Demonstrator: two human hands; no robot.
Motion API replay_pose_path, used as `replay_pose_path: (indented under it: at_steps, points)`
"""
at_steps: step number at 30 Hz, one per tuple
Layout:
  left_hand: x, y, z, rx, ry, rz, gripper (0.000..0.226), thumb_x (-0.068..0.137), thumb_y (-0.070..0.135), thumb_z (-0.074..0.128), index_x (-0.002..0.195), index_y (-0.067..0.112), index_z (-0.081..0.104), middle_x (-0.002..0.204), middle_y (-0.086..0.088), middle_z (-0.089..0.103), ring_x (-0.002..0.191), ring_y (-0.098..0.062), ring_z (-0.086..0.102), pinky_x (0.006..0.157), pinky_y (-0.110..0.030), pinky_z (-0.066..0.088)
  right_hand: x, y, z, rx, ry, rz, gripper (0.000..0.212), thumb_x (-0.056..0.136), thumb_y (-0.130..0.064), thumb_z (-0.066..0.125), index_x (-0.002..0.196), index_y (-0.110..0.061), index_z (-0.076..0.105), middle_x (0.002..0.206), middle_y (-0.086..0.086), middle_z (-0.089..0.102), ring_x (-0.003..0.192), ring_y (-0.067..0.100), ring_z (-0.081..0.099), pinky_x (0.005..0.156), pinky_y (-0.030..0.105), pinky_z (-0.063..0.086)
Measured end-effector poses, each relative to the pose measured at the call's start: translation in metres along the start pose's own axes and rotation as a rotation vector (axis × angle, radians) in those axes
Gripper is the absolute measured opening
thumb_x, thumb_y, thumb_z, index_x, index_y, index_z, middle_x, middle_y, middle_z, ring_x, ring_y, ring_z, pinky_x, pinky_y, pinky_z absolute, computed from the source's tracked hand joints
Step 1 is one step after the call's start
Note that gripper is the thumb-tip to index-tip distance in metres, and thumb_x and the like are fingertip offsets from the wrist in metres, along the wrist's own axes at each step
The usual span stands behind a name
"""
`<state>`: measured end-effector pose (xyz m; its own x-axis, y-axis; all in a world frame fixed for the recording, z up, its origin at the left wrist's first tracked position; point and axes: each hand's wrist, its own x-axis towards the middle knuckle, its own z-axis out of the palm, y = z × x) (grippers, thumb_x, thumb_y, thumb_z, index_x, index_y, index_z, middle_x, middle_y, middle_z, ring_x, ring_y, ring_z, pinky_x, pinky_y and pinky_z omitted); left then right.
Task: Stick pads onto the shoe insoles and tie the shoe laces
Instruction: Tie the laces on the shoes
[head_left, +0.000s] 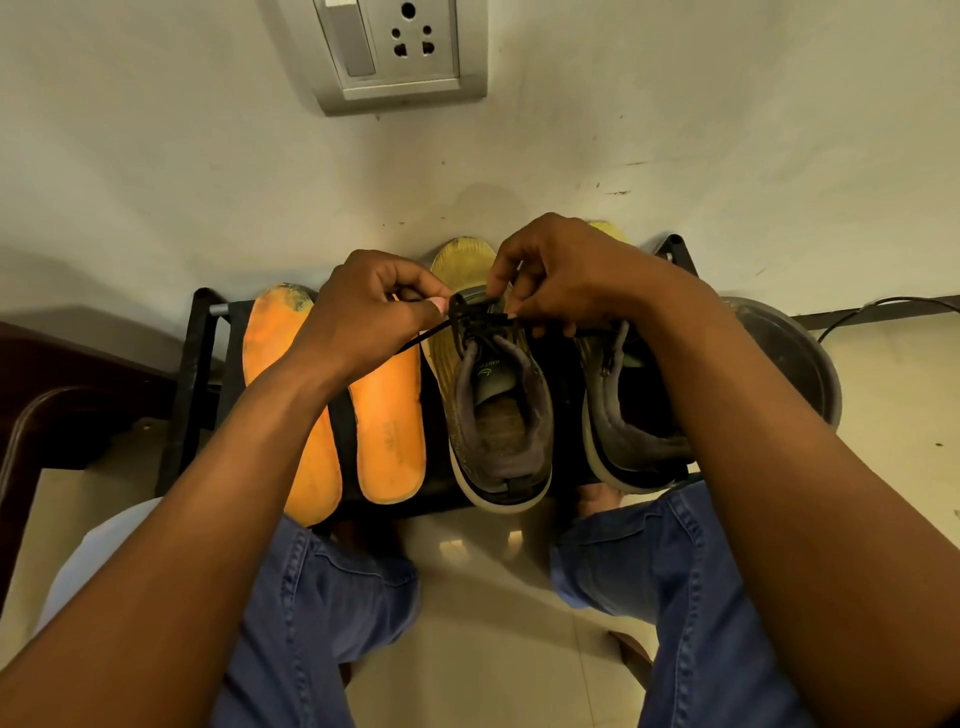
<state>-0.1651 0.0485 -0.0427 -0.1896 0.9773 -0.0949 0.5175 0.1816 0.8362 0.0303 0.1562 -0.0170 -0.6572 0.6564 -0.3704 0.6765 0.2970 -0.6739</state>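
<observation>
Left hand (363, 306) and right hand (561, 275) each pinch the black lace (462, 312) over the middle shoe (498, 415); orange insoles (389, 426) lie toward the rack's (200, 353) left edge.

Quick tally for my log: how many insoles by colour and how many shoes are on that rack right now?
Orange insoles: 2
Yellow insoles: 2, the second mostly hidden behind the right hand
Grey shoes: 2
Total: 6
Both hands pinch the black lace on the middle shoe; left hand.
</observation>
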Motion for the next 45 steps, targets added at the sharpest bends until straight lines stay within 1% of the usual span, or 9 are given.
replay_pose_path:
  at_steps: [4,9,16,20,25,30,36,39,45]
  points:
    - [-0.001,0.001,-0.003,-0.015,-0.015,0.024,0.024,0.087,0.010,0.073,0.078,0.032,0.075,0.083,0.010,0.075,0.076,-0.010,0.067,0.074,-0.030,0.049,0.000,0.001,-0.004,-0.042,0.044,-0.012,0.012,0.086,-0.006,0.076,0.089,-0.017,0.078,0.077,0.003,0.076,0.070,0.018,0.074,0.061,0.029,0.062]
    - [-0.004,0.006,-0.007,-0.110,-0.101,0.022,0.016,0.076,0.014,0.059,0.069,0.014,0.073,0.057,0.012,0.065,0.054,-0.001,0.052,0.056,-0.020,0.041,-0.003,0.002,-0.010,-0.077,0.154,-0.015,0.007,0.081,-0.011,0.072,0.083,-0.015,0.077,0.079,-0.002,0.074,0.078,0.014,0.070,0.080,0.039,0.062]
    - [-0.001,-0.001,-0.009,-0.022,-0.184,0.033,0.028,0.067,0.023,0.054,0.059,-0.001,0.066,0.055,-0.005,0.063,0.059,-0.030,0.055,0.064,-0.043,0.049,-0.004,0.006,-0.017,-0.135,0.281,0.107,0.009,0.076,-0.018,0.069,0.076,-0.009,0.071,0.078,0.009,0.070,0.077,0.026,0.067,0.063,0.032,0.052]
    - [-0.003,-0.005,-0.006,0.092,-0.287,-0.029,0.026,0.066,0.023,0.053,0.041,0.025,0.058,0.046,0.006,0.051,0.047,-0.009,0.043,0.058,-0.028,0.034,-0.001,0.013,-0.014,-0.229,0.356,0.162,0.010,0.069,-0.016,0.062,0.072,-0.007,0.065,0.074,0.012,0.066,0.071,0.032,0.063,0.058,0.028,0.042]
    - [-0.001,-0.003,-0.002,0.015,-0.351,-0.047,0.023,0.070,0.025,0.056,0.074,0.013,0.075,0.071,0.003,0.071,0.070,-0.011,0.066,0.068,-0.025,0.052,-0.006,0.004,-0.019,-0.037,0.033,0.023,0.008,0.084,-0.013,0.069,0.089,-0.014,0.075,0.087,0.003,0.075,0.082,0.017,0.070,0.069,0.032,0.053]
    - [0.000,-0.003,0.000,-0.085,-0.381,-0.027,0.014,0.074,0.020,0.067,0.083,0.010,0.073,0.077,-0.006,0.073,0.075,-0.016,0.069,0.071,-0.023,0.054,-0.007,0.000,-0.017,0.144,-0.198,-0.029,0.021,0.081,-0.010,0.075,0.101,-0.018,0.076,0.091,0.017,0.075,0.068,0.038,0.062,0.061,0.040,0.043]
    - [-0.001,-0.004,0.001,0.003,-0.380,0.027,0.013,0.085,-0.001,0.074,0.081,0.011,0.072,0.074,-0.002,0.072,0.069,-0.010,0.067,0.070,-0.025,0.050,-0.010,0.000,-0.016,0.155,-0.232,0.001,0.018,0.086,-0.005,0.077,0.103,-0.004,0.073,0.087,0.015,0.076,0.069,0.023,0.072,0.049,0.028,0.053]
    - [-0.002,-0.001,0.000,-0.016,-0.363,0.035,0.001,0.079,0.011,0.071,0.078,0.011,0.072,0.074,-0.002,0.072,0.070,-0.010,0.067,0.069,-0.022,0.052,-0.008,0.001,-0.014,0.186,-0.230,0.004,0.016,0.086,-0.002,0.075,0.102,0.003,0.073,0.086,0.016,0.076,0.068,0.020,0.072,0.058,0.029,0.059]
    - [-0.004,0.002,0.000,-0.038,-0.314,0.046,0.020,0.073,0.023,0.059,0.070,0.006,0.069,0.067,-0.009,0.069,0.063,-0.019,0.060,0.065,-0.033,0.047,-0.008,0.003,-0.015,0.174,-0.232,-0.008,0.008,0.088,0.005,0.070,0.094,0.003,0.074,0.080,0.012,0.075,0.065,0.017,0.070,0.058,0.028,0.059]
